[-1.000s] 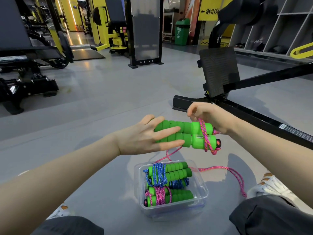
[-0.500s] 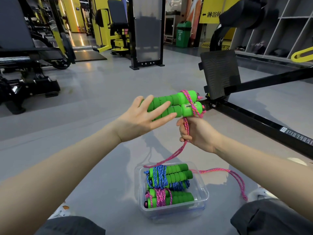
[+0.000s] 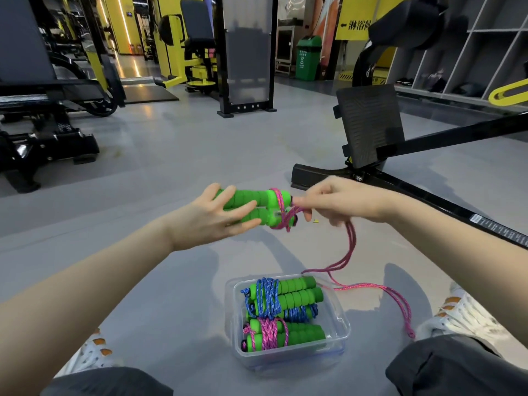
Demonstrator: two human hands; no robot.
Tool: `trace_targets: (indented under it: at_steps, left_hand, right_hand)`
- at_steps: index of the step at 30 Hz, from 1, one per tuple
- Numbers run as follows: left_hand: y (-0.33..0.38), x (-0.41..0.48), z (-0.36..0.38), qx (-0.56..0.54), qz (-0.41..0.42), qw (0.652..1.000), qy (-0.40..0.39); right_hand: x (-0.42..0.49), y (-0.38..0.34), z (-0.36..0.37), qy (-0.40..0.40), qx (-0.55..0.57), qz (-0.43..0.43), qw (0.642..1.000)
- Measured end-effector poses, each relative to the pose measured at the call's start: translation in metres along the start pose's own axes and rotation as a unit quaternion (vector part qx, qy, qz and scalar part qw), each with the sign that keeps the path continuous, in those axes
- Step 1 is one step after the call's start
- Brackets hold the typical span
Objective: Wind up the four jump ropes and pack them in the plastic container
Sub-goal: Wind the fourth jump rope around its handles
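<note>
Roughly level, green handles (image 3: 248, 197) run left-right, pink cord (image 3: 279, 201) at their right end.

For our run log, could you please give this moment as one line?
left hand holds paired green foam handles | right hand pinches pink braided cord | clear plastic container holds wound ropes
</note>
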State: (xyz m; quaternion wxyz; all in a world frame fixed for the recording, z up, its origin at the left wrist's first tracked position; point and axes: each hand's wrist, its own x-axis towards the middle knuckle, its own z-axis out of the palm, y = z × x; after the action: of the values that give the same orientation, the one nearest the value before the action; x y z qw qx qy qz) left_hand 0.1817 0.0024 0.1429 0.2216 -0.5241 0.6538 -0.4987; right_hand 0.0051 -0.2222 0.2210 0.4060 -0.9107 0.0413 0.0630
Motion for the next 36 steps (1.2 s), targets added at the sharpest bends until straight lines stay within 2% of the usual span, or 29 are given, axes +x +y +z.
trace_targets:
  at_steps: [3,6,9,12,15,17,19,24,28,31,34,36]
  left_hand:
    - [0.014,0.007,-0.006,-0.036,0.026,0.998,0.039]
    - [0.029,0.028,-0.019,-0.069,0.032,0.992,0.1]
    - [0.032,0.05,-0.028,-0.076,0.016,0.986,0.149]
    - [0.021,0.064,-0.036,-0.077,-0.013,0.979,0.189]
    - [0.012,0.069,-0.043,-0.071,-0.053,0.974,0.208]
    - [0.007,0.069,-0.042,-0.053,-0.095,0.975,0.195]
    - [0.001,0.065,-0.037,-0.025,-0.12,0.98,0.159]
    - [-0.007,0.036,-0.017,0.023,-0.123,0.99,0.069]
    - [-0.006,0.022,-0.008,0.019,-0.087,0.995,0.033]
    - [-0.002,0.02,-0.009,-0.006,-0.065,0.998,0.011]
    - [0.007,0.025,-0.011,-0.021,-0.025,0.999,-0.009]
    - [0.013,0.029,-0.01,-0.038,-0.005,0.999,-0.002]
  right_hand:
    - [0.007,0.005,-0.002,0.131,-0.084,-0.047,0.987]
    - [0.012,0.02,-0.001,0.168,-0.074,-0.073,0.98]
    - [0.013,0.033,-0.004,0.168,0.031,-0.068,0.983]
    - [0.014,0.054,-0.011,0.132,0.192,0.014,0.972]
    - [0.015,0.083,-0.002,0.087,0.415,0.111,0.899]
    - [0.014,0.086,0.018,0.071,0.451,0.08,0.886]
    - [0.016,0.073,0.041,0.029,0.44,0.037,0.897]
    - [0.012,0.041,0.046,0.02,0.352,0.067,0.933]
    - [0.002,0.028,0.027,-0.052,0.151,0.074,0.984]
    - [-0.001,0.018,0.01,-0.076,0.042,0.081,0.993]
    - [-0.003,0.006,0.001,-0.086,0.006,0.06,0.994]
    - [-0.001,0.0,-0.002,-0.032,-0.025,0.032,0.999]
